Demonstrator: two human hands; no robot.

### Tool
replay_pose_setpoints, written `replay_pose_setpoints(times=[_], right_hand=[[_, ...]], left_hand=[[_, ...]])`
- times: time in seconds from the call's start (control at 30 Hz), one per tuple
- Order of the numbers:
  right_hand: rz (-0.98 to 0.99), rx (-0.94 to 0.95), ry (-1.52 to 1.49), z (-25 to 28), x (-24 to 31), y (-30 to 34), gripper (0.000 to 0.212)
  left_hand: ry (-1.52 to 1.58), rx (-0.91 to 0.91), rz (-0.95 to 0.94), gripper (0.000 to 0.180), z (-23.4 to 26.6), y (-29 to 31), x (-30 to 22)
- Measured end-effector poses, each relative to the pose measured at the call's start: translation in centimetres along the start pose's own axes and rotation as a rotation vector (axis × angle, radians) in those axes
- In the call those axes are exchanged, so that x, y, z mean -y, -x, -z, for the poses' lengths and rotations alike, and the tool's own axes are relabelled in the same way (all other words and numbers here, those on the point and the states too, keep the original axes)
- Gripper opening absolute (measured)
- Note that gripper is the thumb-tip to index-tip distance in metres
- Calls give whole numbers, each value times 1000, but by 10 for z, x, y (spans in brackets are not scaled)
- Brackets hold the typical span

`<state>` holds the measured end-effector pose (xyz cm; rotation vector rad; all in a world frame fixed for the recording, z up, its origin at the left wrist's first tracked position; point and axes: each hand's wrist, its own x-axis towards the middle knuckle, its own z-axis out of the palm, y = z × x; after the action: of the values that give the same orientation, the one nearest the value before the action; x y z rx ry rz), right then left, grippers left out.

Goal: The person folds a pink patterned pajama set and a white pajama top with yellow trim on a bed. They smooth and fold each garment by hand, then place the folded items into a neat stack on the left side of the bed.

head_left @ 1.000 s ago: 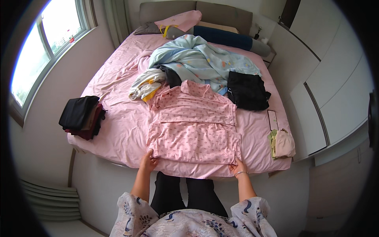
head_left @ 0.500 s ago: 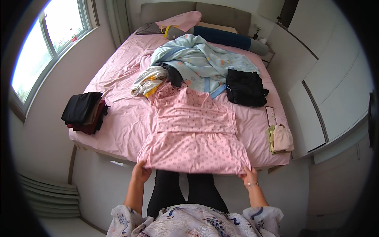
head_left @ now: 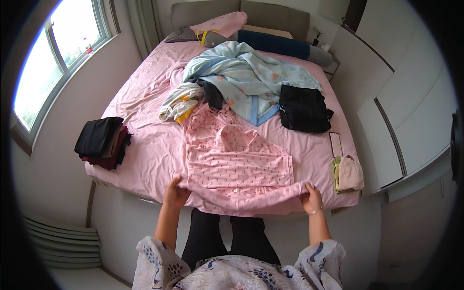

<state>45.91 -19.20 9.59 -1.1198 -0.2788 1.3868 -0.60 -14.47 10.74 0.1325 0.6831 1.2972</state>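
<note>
A pink dress (head_left: 237,170) with a small dark print lies on the bed in front of me, its strapped top pointing away. My left hand (head_left: 176,193) grips the near left corner of its hem. At the near right corner, my right hand (head_left: 311,199) pinches the same hem. Between my hands the lifted hem sags in a loose, folded-back band over the lower part of the dress. Ruffled pink fabric (head_left: 205,118) is bunched beyond the top; I cannot tell whether it belongs to the dress.
Folded dark clothes (head_left: 99,137) are stacked at the bed's left edge. A light blue blanket (head_left: 246,72) lies rumpled behind a white-and-yellow cloth (head_left: 181,102). To the right are a folded black garment (head_left: 304,108), a phone (head_left: 335,144) and small folded clothes (head_left: 349,174). Wardrobes (head_left: 411,96) line the right wall.
Both hands have moved up and away from me, carrying the hem back over the skirt part. The lower part of the dress, spread flat before, is now doubled over.
</note>
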Motion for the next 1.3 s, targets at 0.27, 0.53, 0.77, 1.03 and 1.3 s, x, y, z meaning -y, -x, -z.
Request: replay_pose_setpoints(times=[0.27, 0.53, 0.77, 1.03, 1.3], right_hand=[[-31, -109, -185, -35, 10, -152, 10], [-4, -22, -128, -15, -28, -215, 41], [483, 97, 736, -45, -31, -181, 55], [772, 50, 1874, -83, -79, -130, 54], [905, -485, 1000, 12, -71, -128, 45]], left_hand=[[2, -5, 3, 8, -5, -149, -28], [-36, -79, -62, 30, 22, -217, -5], [-561, -85, -393, 54, 6, -203, 17], [-2219, -46, -662, 64, -26, -145, 68], [-1673, -587, -857, 61, 43, -142, 20]])
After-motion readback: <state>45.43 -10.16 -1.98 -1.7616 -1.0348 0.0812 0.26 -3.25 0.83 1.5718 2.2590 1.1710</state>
